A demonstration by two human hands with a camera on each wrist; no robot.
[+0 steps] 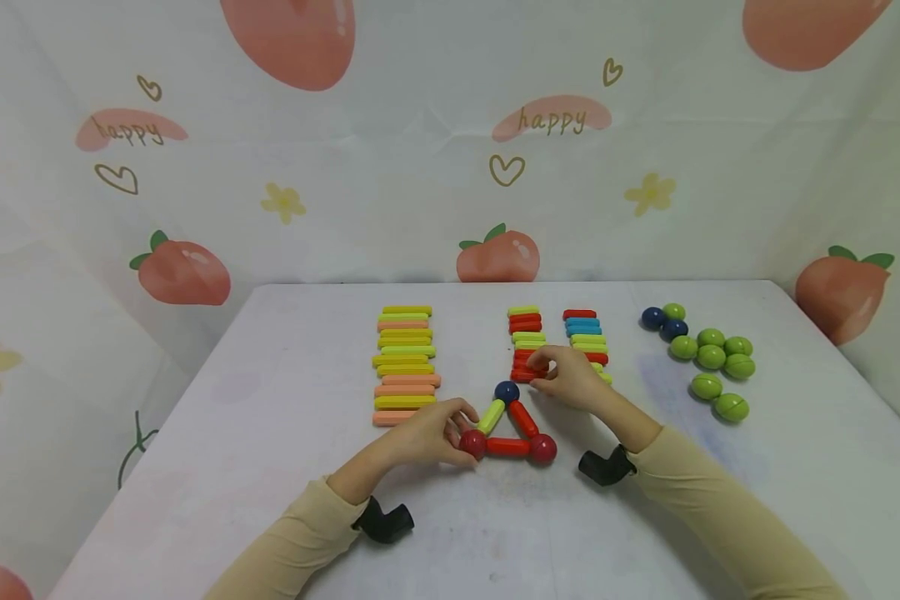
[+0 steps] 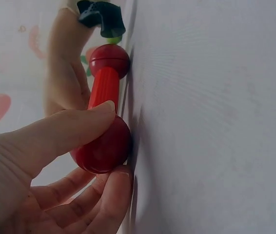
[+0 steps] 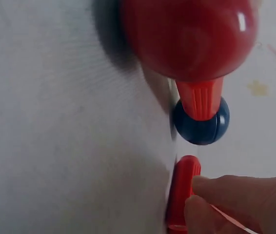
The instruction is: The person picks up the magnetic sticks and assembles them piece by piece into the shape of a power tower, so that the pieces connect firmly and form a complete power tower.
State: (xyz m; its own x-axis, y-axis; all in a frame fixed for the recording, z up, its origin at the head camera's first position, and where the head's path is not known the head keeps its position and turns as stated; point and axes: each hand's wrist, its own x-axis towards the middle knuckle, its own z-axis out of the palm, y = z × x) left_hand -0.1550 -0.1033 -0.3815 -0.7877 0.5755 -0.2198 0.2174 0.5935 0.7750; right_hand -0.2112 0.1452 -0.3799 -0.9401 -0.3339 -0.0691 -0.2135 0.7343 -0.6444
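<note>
Red sticks and balls form a flat triangle on the white table while both hands work at it.

The left hand pinches the red ball at the triangle's near-left corner, thumb on top and fingers curled beneath, as the left wrist view shows. From that ball a red stick runs to a second red ball, and a green stick and another red stick rise to the blue ball. The right hand is well apart from the left, fingertips closed on a red stick in the pile just behind the triangle. To do this well, I judge the left hand should keep the corner ball pressed to the table, so the joints do not pull loose, while the right lifts one stick cleanly off its neighbours.
</note>
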